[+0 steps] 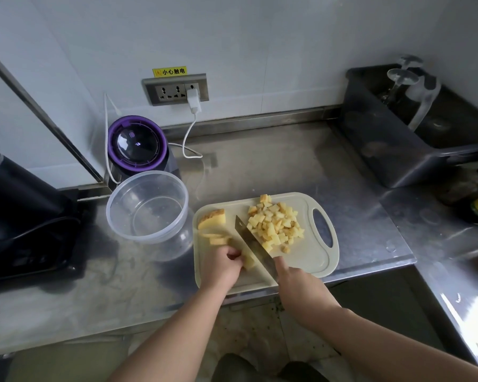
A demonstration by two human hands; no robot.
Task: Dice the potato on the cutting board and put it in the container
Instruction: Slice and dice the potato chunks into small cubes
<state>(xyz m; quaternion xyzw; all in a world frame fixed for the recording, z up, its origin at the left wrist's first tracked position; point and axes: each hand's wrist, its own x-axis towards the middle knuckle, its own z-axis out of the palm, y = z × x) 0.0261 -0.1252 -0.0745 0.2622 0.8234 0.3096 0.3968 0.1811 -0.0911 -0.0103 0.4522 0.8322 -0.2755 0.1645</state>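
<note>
A pale cutting board (309, 260) lies on the steel counter. A pile of potato dice (276, 224) sits on its far right part. An uncut potato chunk (212, 218) lies at its far left corner, with a few strips (218, 239) just below it. My left hand (223, 267) has curled fingers holding down a bundle of potato strips (248, 261). My right hand (295, 282) grips the handle of a cleaver (253, 244), whose blade runs diagonally between the strips and the dice. A clear round container (127, 213) stands empty left of the board.
A purple-rimmed appliance (137, 144) stands behind the container, its white cable plugged into the wall socket (177, 89). A dark machine (20, 216) fills the left. A grey bin (398, 139) with glassware sits at the back right. The counter edge runs just under the board.
</note>
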